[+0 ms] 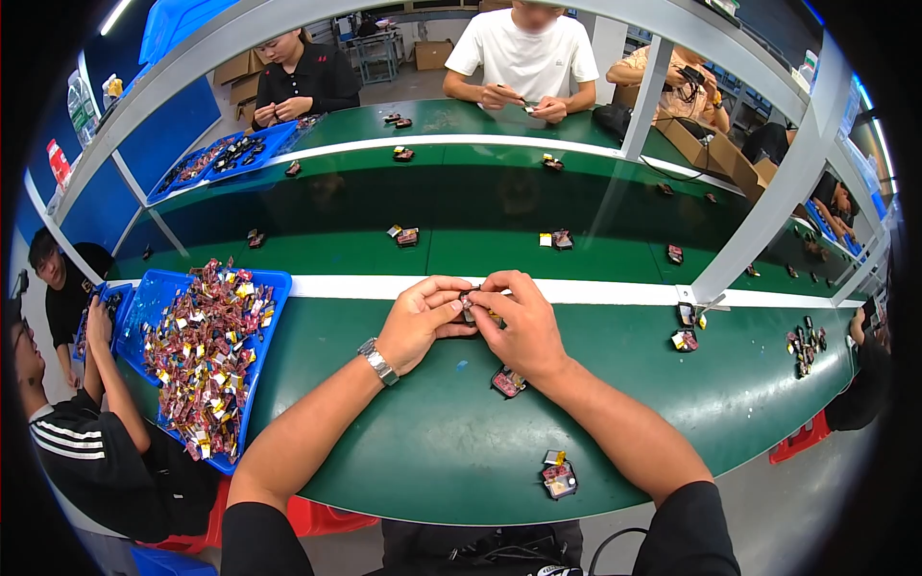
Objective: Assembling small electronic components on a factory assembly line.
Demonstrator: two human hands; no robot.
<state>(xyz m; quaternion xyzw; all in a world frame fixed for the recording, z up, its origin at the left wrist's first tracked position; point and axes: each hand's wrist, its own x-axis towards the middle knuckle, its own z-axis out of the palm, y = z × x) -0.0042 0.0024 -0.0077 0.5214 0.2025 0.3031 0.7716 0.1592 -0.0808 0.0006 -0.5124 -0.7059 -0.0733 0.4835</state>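
Above the green table, my two hands meet around a small dark electronic unit (pixel 469 305), which the fingers cover in part. My left hand (pixel 420 322) pinches it from the left side. From the right, the fingertips of my right hand (pixel 521 326) press on it too. Just below my right hand lies a unit with a red circuit board in a black case (pixel 508 382). Closer to me rests another open unit (pixel 558 477), with a yellow-and-white part at its top. Fine detail of the held unit is too small to tell.
To my left stands a blue tray (pixel 279 288) heaped with red circuit boards. A white rail (pixel 595 288) divides my table from the green belt (pixel 461 252) carrying scattered units. A metal post (pixel 759 202) rises at the right. Several people work around the line.
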